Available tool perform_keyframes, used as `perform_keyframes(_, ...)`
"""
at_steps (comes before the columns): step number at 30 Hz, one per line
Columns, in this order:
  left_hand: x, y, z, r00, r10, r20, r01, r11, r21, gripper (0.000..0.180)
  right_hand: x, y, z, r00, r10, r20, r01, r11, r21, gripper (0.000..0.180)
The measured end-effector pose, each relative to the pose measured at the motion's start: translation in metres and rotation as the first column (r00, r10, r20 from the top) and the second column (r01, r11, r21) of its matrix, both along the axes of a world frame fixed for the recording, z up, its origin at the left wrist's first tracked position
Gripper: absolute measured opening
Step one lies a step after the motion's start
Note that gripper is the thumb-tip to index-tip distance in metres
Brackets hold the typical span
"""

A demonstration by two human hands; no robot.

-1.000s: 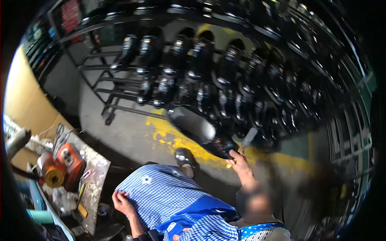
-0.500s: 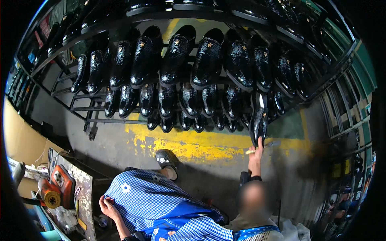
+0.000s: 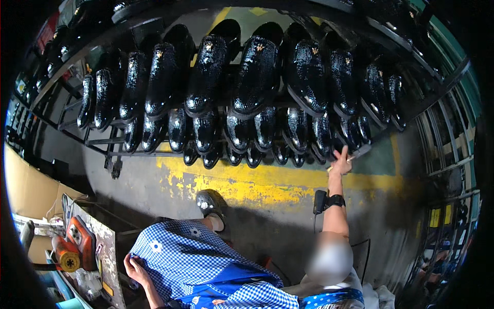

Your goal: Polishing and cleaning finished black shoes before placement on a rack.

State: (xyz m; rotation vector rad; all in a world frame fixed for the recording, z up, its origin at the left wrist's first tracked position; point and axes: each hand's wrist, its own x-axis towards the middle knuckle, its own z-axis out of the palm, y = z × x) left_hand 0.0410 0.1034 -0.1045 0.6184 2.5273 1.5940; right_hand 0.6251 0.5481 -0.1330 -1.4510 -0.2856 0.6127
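holding one brush (image 3: 362, 151), touching one apron (image 3: 185, 252)

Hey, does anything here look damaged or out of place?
Yes: the yellow floor paint is worn into ragged patches, baring grey beneath. The shoes stand in fairly orderly rows.

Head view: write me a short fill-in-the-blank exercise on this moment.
The shoes in rows are glossy ____.
A tool is held in the ____ hand.
The left hand is at the edge of an apron checked in white and ____.
The peeling floor paint just beyond the clog is ____.

Missing words: black; right; blue; yellow.
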Motion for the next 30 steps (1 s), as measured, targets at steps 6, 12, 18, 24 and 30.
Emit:
perform_keyframes(6,-0.004,-0.001,-0.003,0.999,-0.005,-0.041,0.004,1.0,-0.029,0.019,-0.066,-0.001,0.028,0.733,0.29,0.616,-0.318,0.946,-0.067,0.039)
perform_keyframes(12,-0.001,0.004,-0.006,0.998,-0.044,-0.041,0.041,0.997,-0.066,0.021,-0.09,0.031,0.054,0.495,0.56,0.665,-0.261,0.825,-0.501,0.044)
perform_keyframes(18,0.002,0.004,-0.004,0.999,-0.006,-0.046,0.002,0.997,-0.076,0.022,-0.078,-0.006,0.046,0.109,0.484,0.868,-0.117,0.874,-0.472,0.028)
perform_keyframes(24,-0.003,0.004,-0.009,0.998,-0.017,-0.054,0.011,0.995,-0.1,0.021,-0.068,-0.025,0.09,0.052,0.752,0.657,-0.101,0.658,-0.746,0.027)
perform_keyframes(30,0.005,0.016,-0.005,0.997,-0.057,-0.06,0.05,0.993,-0.104,0.02,-0.074,0.01,0.085,0.126,0.716,0.686,-0.151,0.697,-0.701,0.027)
